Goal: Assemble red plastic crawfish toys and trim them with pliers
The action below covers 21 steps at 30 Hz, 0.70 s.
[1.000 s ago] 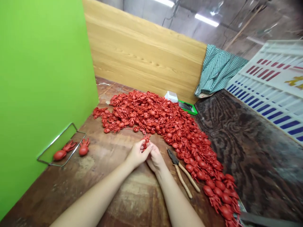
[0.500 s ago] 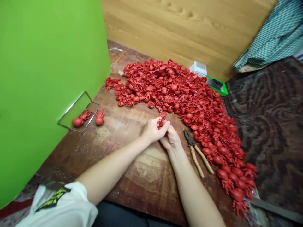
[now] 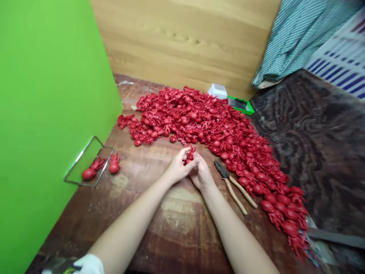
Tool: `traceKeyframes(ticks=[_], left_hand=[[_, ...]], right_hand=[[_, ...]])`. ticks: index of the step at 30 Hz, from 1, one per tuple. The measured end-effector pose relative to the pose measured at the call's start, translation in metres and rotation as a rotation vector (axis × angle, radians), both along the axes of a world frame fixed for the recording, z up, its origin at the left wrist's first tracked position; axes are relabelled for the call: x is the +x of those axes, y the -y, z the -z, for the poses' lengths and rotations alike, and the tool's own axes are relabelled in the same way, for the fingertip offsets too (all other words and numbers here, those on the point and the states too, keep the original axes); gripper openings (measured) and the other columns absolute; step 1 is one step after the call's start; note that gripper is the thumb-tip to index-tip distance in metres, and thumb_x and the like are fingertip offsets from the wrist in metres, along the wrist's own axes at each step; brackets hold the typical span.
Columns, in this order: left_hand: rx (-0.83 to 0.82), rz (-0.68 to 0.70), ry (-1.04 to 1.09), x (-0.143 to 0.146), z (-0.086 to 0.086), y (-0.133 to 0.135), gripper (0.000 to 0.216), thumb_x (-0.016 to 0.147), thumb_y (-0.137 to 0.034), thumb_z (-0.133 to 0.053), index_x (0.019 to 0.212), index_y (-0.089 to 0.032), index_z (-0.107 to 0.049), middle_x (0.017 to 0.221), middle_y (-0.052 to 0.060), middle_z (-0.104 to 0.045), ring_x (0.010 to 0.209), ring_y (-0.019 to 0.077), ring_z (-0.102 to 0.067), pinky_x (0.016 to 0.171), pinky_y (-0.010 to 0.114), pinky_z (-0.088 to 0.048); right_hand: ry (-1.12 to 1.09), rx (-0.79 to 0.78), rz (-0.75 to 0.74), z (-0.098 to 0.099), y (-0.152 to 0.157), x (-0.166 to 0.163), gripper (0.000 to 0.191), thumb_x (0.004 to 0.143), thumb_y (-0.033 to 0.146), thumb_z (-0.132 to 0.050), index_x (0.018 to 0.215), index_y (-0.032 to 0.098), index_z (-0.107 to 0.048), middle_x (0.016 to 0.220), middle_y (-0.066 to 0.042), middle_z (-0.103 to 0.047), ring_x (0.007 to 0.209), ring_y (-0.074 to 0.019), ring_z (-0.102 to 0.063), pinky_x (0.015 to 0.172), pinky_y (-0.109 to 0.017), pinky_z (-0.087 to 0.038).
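My left hand (image 3: 178,167) and my right hand (image 3: 201,174) meet at the middle of the worn wooden worktop (image 3: 159,236). Their fingers pinch a small red moulded figure (image 3: 189,156), partly hidden by them. Just beyond the fingertips lies a large heap of similar red figures (image 3: 199,127), with round bodies and claw-like limbs. Pliers with tan handles (image 3: 230,186) lie to the right of my right hand. Left of my hands, two larger red figures (image 3: 114,164) lie by a thin wire frame (image 3: 79,158).
A bright green panel (image 3: 51,114) rises along the left and a light wooden board (image 3: 182,42) along the back. At the back stand a white box (image 3: 217,91) and a green tray (image 3: 241,105). Right lie a dark wood-grain surface (image 3: 310,133) and a checked teal cloth (image 3: 299,38).
The view has shifted, so the table sits lower and the white sleeve has mostly left the bottom edge. My hands stay together, with the red figure now more closed within the fingers.
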State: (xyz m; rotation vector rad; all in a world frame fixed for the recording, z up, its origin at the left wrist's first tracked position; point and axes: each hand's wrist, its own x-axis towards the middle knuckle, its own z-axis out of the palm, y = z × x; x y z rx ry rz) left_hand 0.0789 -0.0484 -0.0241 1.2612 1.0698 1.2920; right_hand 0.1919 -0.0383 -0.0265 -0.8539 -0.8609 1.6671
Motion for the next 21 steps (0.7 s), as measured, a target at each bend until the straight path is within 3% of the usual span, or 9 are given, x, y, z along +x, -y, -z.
traceKeyframes(ticks=[3,6,10,16,19,21], left_hand=[[-0.003,0.023,0.001,-0.008,0.000,-0.001,0.071,0.082,-0.042,-0.084,0.143,-0.018,-0.057,0.133,0.015,-0.074,0.118,0.0271,-0.073,0.101,0.038,-0.059],[-0.026,0.043,-0.008,-0.013,0.000,-0.003,0.058,0.086,-0.041,-0.079,0.137,-0.018,-0.063,0.131,0.015,-0.076,0.119,0.0284,-0.074,0.108,0.045,-0.057],[-0.037,0.045,-0.033,-0.017,-0.004,-0.005,0.045,0.087,-0.047,-0.076,0.121,-0.018,-0.070,0.121,0.013,-0.079,0.110,0.0287,-0.076,0.105,0.047,-0.059],[-0.015,0.044,-0.128,-0.026,-0.017,-0.010,0.062,0.081,-0.067,-0.077,0.116,-0.017,-0.077,0.115,0.016,-0.082,0.106,0.0345,-0.078,0.096,0.048,-0.064],[0.005,0.043,-0.172,-0.027,-0.011,-0.016,0.071,0.073,-0.079,-0.077,0.108,-0.017,-0.082,0.107,0.017,-0.084,0.097,0.0377,-0.080,0.088,0.049,-0.066],[-0.044,-0.040,-0.074,-0.027,-0.002,-0.022,0.070,0.062,-0.081,-0.083,0.103,-0.024,-0.086,0.103,0.013,-0.085,0.098,0.0361,-0.080,0.088,0.044,-0.066]], right_hand=[[-0.005,0.044,0.048,-0.001,-0.002,-0.001,0.055,0.082,0.075,-0.075,0.102,0.024,-0.075,0.089,-0.005,-0.079,0.095,-0.0266,-0.077,0.086,-0.041,-0.064],[0.023,0.091,0.096,0.001,-0.005,0.000,0.067,0.082,0.087,-0.063,0.092,0.023,-0.078,0.095,-0.008,-0.080,0.105,-0.0284,-0.075,0.091,-0.042,-0.063],[0.075,0.137,0.160,0.004,-0.013,0.002,0.086,0.074,0.102,-0.048,0.084,0.024,-0.082,0.100,-0.010,-0.081,0.110,-0.0296,-0.073,0.093,-0.041,-0.062],[0.124,0.154,0.211,0.005,-0.025,-0.003,0.085,0.082,0.097,-0.043,0.076,0.022,-0.083,0.068,-0.011,-0.077,0.080,-0.0319,-0.077,0.072,-0.045,-0.063],[0.242,0.196,0.358,0.008,-0.032,-0.010,0.087,0.082,0.098,-0.038,0.068,0.024,-0.081,0.070,-0.012,-0.078,0.080,-0.0335,-0.077,0.078,-0.048,-0.064],[0.340,0.215,0.483,0.011,-0.036,-0.016,0.089,0.081,0.100,-0.034,0.064,0.026,-0.081,0.075,-0.013,-0.080,0.085,-0.0346,-0.078,0.089,-0.050,-0.062]])
